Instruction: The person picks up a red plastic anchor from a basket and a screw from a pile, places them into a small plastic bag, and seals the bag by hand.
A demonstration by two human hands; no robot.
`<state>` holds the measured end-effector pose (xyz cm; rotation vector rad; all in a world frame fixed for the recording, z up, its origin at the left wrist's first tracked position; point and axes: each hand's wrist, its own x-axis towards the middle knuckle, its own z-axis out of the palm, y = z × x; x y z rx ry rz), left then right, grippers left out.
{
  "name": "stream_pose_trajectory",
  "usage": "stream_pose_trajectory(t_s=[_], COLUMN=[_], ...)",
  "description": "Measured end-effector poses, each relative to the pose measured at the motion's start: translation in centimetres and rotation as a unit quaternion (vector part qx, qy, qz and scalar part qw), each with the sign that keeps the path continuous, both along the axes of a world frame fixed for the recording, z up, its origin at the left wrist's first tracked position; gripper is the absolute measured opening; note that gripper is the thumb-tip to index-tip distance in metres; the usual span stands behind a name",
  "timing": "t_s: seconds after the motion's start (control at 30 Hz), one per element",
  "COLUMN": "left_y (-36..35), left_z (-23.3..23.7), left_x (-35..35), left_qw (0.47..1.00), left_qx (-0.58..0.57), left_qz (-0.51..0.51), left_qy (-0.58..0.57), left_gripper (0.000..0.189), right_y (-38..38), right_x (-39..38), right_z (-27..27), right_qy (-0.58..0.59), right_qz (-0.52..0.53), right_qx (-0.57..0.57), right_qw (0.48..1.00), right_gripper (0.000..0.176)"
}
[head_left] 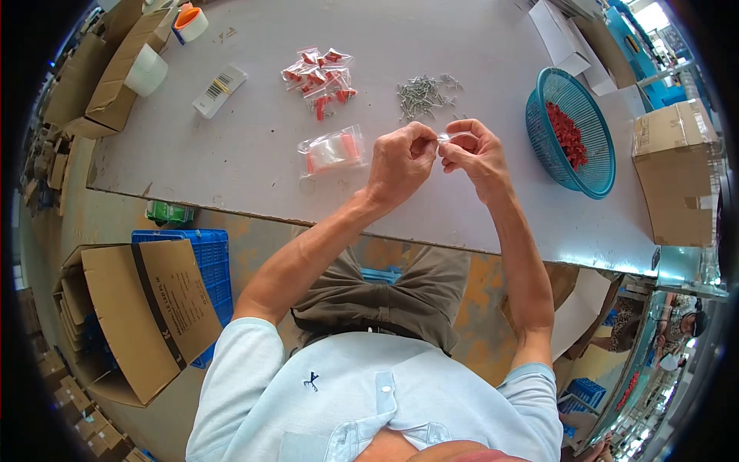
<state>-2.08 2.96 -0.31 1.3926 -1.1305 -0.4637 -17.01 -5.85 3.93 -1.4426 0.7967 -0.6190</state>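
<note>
My left hand (400, 163) and my right hand (480, 157) meet over the table, fingers pinched on a small clear plastic bag (462, 136). Most of the bag is hidden by the fingers. Just beyond them lies a loose pile of metal screws (419, 96). To the left of my left hand is a clear packet of empty zip bags (332, 152) with red edges. Farther up sits a heap of filled small bags (317, 77) with red pieces inside. A teal plastic basket (536, 127) holding red plastic parts (566, 137) stands to the right.
A stack of labelled white cards (219, 91), a tape roll (190, 23) and an open carton (115, 77) are at the left. A taped cardboard box (676, 173) stands at the right edge. Below the table are a carton (146, 308) and a blue crate (218, 266).
</note>
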Motion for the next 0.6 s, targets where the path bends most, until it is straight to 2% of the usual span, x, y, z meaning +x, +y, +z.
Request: stream_pose_trajectory(t_s=[0.1,0.17,0.2,0.27,0.3,0.33,0.37,0.4,0.47,0.6], left_y=[-0.1,-0.2,-0.2,-0.4,-0.4,-0.5,-0.4,-0.3,-0.4,-0.2], left_z=[-0.6,-0.7,-0.7,-0.7,-0.6,-0.5,-0.5,-0.5,-0.3,-0.2], left_x=[0.1,0.2,0.0,-0.1,0.0,0.0,0.0,0.0,0.1,0.1], left_qw=[0.999,0.992,0.992,0.982,0.982,0.987,0.991,0.991,0.992,0.996], left_qx=[-0.024,0.035,0.034,0.067,0.067,0.061,0.056,0.056,0.056,0.044], left_qz=[-0.022,-0.081,-0.083,-0.107,-0.107,-0.088,-0.069,-0.069,-0.061,-0.052], left_qy=[0.008,0.086,0.088,0.142,0.143,0.12,0.096,0.097,0.093,0.061], left_gripper=[0.009,0.009,0.009,0.008,0.008,0.007,0.007,0.007,0.007,0.007], right_y=[0.0,-0.2,-0.3,-0.5,-1.1,-2.0,-2.9,-3.7,-5.3,-6.6], right_x=[-0.1,-0.7,-0.9,-1.1,-1.2,-1.4,-1.6,-1.8,-1.7,0.2], right_z=[-1.0,-2.0,-2.2,-2.5,-2.3,-2.1,-2.0,-2.0,-2.1,-1.9], right_qy=[-0.007,-0.001,0.001,0.056,0.057,0.111,0.163,0.163,0.324,0.386], right_qz=[-0.017,-0.01,-0.011,-0.083,-0.083,-0.128,-0.169,-0.169,-0.131,-0.062], right_qx=[-0.011,-0.009,-0.009,-0.039,-0.039,-0.189,-0.332,-0.332,-0.485,-0.474], right_qw=[1.0,1.0,1.0,0.994,0.994,0.967,0.914,0.914,0.802,0.789], right_gripper=[0.024,0.022,0.022,0.021,0.021,0.025,0.028,0.028,0.034,0.034])
